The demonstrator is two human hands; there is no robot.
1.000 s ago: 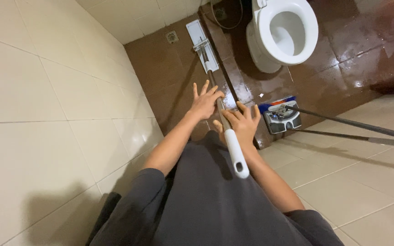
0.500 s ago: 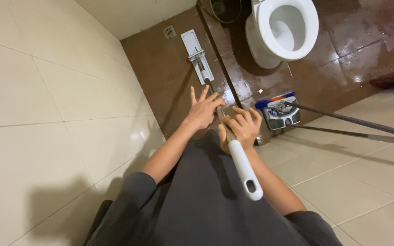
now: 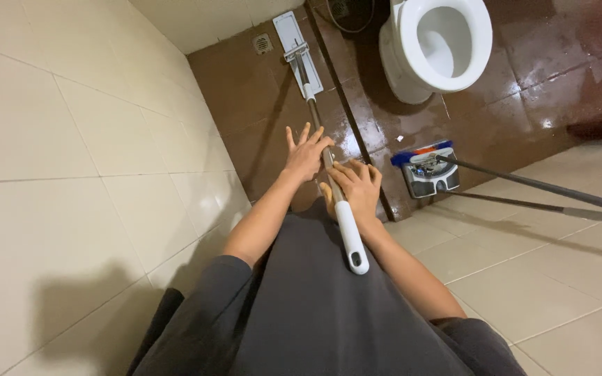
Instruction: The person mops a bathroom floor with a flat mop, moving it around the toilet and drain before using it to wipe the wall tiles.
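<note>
A flat mop with a white rectangular head (image 3: 297,50) lies on the brown wet floor near the wall, its metal pole (image 3: 317,125) running back to a white handle end (image 3: 350,237) above my lap. My left hand (image 3: 304,154) rests against the pole with its fingers spread apart. Lower on the pole, my right hand (image 3: 355,188) curls over it just above the white grip.
A white toilet (image 3: 440,45) stands to the right of the mop head. A floor drain (image 3: 263,43) sits by the cream tiled wall (image 3: 71,139). A second cleaning tool with a blue and grey head (image 3: 426,170) and a long dark pole (image 3: 545,188) lies at the step edge.
The mop has been pushed forward: its head slid further toward the far wall and drain, and the white handle end moved up closer to my hands.
</note>
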